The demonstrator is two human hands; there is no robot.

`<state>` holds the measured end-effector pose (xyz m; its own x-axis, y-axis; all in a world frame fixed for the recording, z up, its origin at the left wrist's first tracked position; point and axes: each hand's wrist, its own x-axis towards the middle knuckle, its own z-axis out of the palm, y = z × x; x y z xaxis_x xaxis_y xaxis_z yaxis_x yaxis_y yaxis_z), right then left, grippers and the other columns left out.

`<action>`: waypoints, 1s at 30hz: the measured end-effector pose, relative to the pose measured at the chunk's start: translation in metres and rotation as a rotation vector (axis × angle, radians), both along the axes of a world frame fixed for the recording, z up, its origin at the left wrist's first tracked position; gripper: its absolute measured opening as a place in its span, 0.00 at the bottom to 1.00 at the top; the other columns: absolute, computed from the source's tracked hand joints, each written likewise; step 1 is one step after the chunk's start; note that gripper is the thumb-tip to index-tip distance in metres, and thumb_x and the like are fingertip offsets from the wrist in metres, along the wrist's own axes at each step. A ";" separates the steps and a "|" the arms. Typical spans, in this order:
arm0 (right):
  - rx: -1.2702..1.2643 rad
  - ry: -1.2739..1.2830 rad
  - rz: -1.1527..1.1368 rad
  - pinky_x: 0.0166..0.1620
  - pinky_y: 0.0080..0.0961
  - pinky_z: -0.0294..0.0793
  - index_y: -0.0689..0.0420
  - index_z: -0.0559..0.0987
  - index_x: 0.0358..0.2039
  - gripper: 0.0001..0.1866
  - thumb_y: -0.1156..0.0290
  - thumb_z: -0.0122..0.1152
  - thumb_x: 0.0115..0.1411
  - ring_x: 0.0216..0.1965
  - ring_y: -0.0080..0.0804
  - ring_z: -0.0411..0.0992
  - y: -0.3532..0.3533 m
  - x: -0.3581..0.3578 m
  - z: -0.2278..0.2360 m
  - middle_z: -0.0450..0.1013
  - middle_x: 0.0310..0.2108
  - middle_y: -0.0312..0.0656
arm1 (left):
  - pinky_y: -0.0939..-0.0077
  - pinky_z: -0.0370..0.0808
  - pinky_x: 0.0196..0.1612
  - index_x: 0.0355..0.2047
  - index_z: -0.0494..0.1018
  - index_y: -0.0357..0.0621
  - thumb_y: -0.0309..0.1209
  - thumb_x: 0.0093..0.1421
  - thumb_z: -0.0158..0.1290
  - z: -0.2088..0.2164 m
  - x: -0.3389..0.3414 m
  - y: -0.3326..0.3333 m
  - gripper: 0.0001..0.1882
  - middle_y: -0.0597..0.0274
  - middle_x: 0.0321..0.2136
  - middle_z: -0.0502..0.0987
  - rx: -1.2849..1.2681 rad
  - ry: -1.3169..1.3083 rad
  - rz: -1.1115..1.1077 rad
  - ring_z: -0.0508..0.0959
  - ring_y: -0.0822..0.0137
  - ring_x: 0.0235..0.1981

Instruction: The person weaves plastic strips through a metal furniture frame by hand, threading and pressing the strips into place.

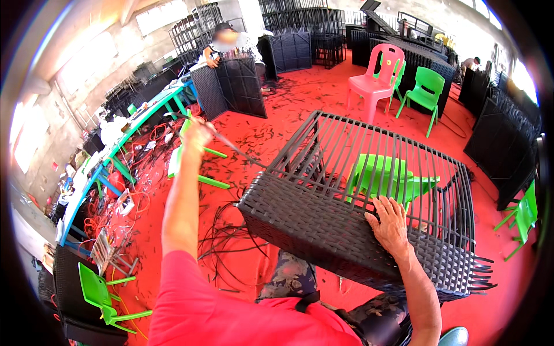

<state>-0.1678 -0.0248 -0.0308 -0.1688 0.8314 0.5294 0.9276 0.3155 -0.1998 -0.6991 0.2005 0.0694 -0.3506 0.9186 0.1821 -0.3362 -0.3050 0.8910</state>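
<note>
A large black frame (398,155) lies before me, its near part covered with a dark flat-strip weave (323,216) and its far part showing bare parallel bars. My left hand (198,134), a little blurred, is raised beyond the frame's left corner with its fingers closed round a black weaving strip (234,147). The strip runs taut from that hand to the edge of the weave. Flat on the border between weave and bars rests my right hand (389,222), fingers stretched out, holding nothing. Loose strip ends (482,277) stick out at the weave's right end.
Under the bars stands a green chair (378,176). Loose black strips (222,248) lie on the red floor at left. A cluttered workbench (130,135) runs along the left. Beyond are a pink chair (375,83), black panels (242,83) and a person (231,46) handling them.
</note>
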 end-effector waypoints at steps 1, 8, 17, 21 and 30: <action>0.003 -0.002 -0.003 0.56 0.47 0.57 0.58 0.72 0.49 0.24 0.55 0.55 0.57 0.53 0.50 0.62 0.000 0.000 0.000 0.67 0.51 0.47 | 0.73 0.68 0.21 0.17 0.63 0.47 0.64 0.59 0.34 -0.015 0.003 -0.009 0.33 0.68 0.13 0.63 -0.205 0.140 -0.597 0.65 0.68 0.15; -0.138 0.025 -0.016 0.60 0.47 0.52 0.58 0.69 0.53 0.26 0.54 0.50 0.61 0.58 0.51 0.57 -0.003 -0.001 0.007 0.63 0.55 0.48 | 0.73 0.71 0.35 0.38 0.76 0.41 0.58 0.54 0.52 -0.112 0.097 -0.054 0.30 0.63 0.34 0.76 -0.604 0.388 -0.520 0.73 0.73 0.35; 0.124 -0.004 0.012 0.43 0.39 0.65 0.56 0.74 0.41 0.24 0.50 0.57 0.51 0.43 0.39 0.67 0.005 -0.001 0.002 0.71 0.39 0.40 | 0.76 0.68 0.30 0.29 0.80 0.48 0.34 0.50 0.59 -0.101 0.118 -0.054 0.07 0.71 0.25 0.77 -0.380 0.369 -0.214 0.73 0.74 0.26; -0.003 0.086 -0.100 0.57 0.47 0.58 0.56 0.72 0.48 0.27 0.48 0.52 0.57 0.56 0.47 0.60 0.002 -0.002 -0.004 0.66 0.52 0.47 | 0.73 0.75 0.35 0.35 0.75 0.37 0.38 0.54 0.56 -0.120 0.096 -0.032 0.16 0.56 0.30 0.77 -0.227 0.303 -0.114 0.77 0.63 0.30; -0.020 0.153 -0.054 0.57 0.51 0.56 0.62 0.70 0.48 0.29 0.48 0.51 0.59 0.56 0.47 0.58 0.002 0.007 -0.012 0.62 0.52 0.47 | 0.70 0.71 0.44 0.45 0.70 0.51 0.47 0.55 0.56 -0.137 -0.045 0.006 0.22 0.65 0.42 0.75 -0.329 -0.018 -0.089 0.75 0.65 0.45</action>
